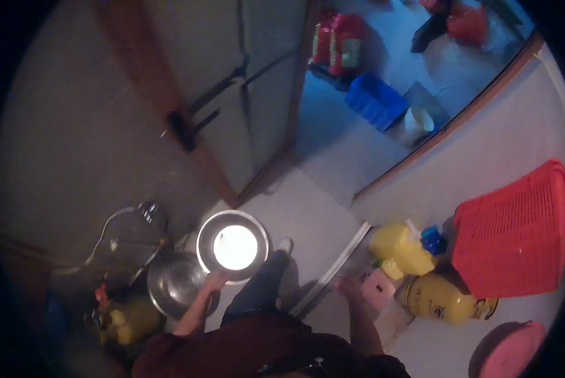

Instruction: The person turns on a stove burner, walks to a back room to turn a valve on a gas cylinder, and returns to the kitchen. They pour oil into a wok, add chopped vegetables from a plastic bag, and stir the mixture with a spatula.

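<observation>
My left hand [216, 281] is at the lower rim of a round metal basin [263, 247], its fingers closed on the edge. A glaring white patch fills the middle of this basin. Beside and below it sits a second shiny metal basin [172, 281], partly behind my left forearm. My right hand [350, 287] hangs off to the right with its fingers apart and nothing in it. Nearest to it is a pink box-like item [378, 288], with a yellow jug [397, 246] just beyond.
A half-open door [257, 101] leads to a blue-lit room with a blue crate [376, 101]. A raised white sill [342, 257] crosses the floor. To the right stand a yellow gas cylinder [435, 299], a red basket [509, 233] and a pink basin [514, 353].
</observation>
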### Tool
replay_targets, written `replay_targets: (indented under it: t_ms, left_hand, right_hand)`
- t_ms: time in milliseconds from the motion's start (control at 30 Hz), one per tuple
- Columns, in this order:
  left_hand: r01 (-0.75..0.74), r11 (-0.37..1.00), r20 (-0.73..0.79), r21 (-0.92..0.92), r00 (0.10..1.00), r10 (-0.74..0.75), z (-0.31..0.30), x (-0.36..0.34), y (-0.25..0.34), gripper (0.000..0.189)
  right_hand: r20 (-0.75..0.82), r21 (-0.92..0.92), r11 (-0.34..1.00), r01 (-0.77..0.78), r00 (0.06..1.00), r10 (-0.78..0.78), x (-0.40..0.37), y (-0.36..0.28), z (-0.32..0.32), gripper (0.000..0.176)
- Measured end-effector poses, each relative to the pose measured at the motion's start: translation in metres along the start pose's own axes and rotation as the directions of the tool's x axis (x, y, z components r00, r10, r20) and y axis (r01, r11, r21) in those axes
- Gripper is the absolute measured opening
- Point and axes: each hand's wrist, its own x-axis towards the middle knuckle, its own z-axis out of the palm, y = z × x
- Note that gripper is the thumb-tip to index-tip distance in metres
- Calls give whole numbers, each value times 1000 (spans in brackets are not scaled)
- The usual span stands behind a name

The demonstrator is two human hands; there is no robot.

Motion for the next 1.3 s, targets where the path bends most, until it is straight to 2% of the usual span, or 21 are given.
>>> replay_targets:
  t_ms: [33,67,133,167,200,233,267,300,367,433,467,500,667,733,767,800,867,967,1133,1233,1300]
  left_hand:
    - [-32,990,9,135,999,31,-14,36,3,39]
    - [-65,963,12,263,998,64,-26,77,16,39]
    - [126,976,73,179,987,-140,-57,150,71,37]
    - [89,957,105,275,987,-122,-75,186,108,40]
    - [-91,980,-8,176,996,94,-81,231,140,40]
    - [-274,957,-139,97,948,286,-67,294,142,40]
    - [-175,929,-37,326,980,197,-53,373,159,40]
    - [-183,881,115,435,982,147,-104,358,282,40]
    - [-174,984,182,34,969,165,-108,445,368,39]
    - [-488,854,40,181,871,489,-121,487,494,39]
    - [-385,923,131,-17,914,384,-129,502,556,41]
    - [-567,818,24,-101,820,571,-130,510,608,39]
    - [-680,732,144,26,728,671,-98,616,727,34]
    - [-658,740,166,141,752,638,-85,655,728,33]
    - [-715,697,195,52,692,695,-71,694,702,32]
    - [-761,648,218,-33,628,747,-61,723,673,31]
    - [-486,742,66,-463,815,575,-45,741,630,25]
    - [-52,985,200,-162,976,84,-120,751,632,26]
    - [194,975,191,-109,966,-172,-196,862,648,28]
    - [196,980,226,-25,956,-186,-245,978,688,30]
    - [72,995,233,71,969,-86,-279,1066,732,30]
  right_hand:
    - [104,1,961,277,956,-275,36,-17,-3,19]
    - [95,-10,953,303,949,-301,67,-47,-3,19]
    - [-70,-634,756,-160,986,150,110,-123,-1,26]
    - [-99,-730,677,-89,995,24,130,-101,-18,29]
    - [-103,-818,575,-13,987,-124,166,-84,-42,31]
    - [-190,-781,610,-133,981,-31,189,-108,-55,33]
    - [-203,-784,589,-195,978,54,195,-123,-67,33]
    - [-215,-789,559,-255,967,138,203,-125,-87,32]
    - [-155,-836,500,-226,971,179,228,-118,-112,28]
    - [-328,-3,883,-469,835,442,244,-160,-120,26]
    - [-328,5,889,-457,839,433,263,-176,-124,26]
    - [-386,67,859,-508,781,492,283,-186,-130,23]
    - [-284,182,827,-532,777,563,388,-244,-185,19]
    - [-245,-287,950,-124,968,52,431,-324,-205,20]
    - [-132,-480,868,127,968,-214,458,-377,-204,20]
    - [31,-616,696,368,895,-445,489,-424,-200,20]
    - [244,-682,459,570,768,-592,557,-484,-211,21]
    - [-220,-707,702,-78,969,-114,730,-513,-250,28]
    - [2,-484,843,234,964,-267,942,-624,-193,17]
    - [59,-683,698,216,969,-242,1057,-609,-189,20]
    - [40,-736,675,42,999,-19,1070,-599,-217,23]
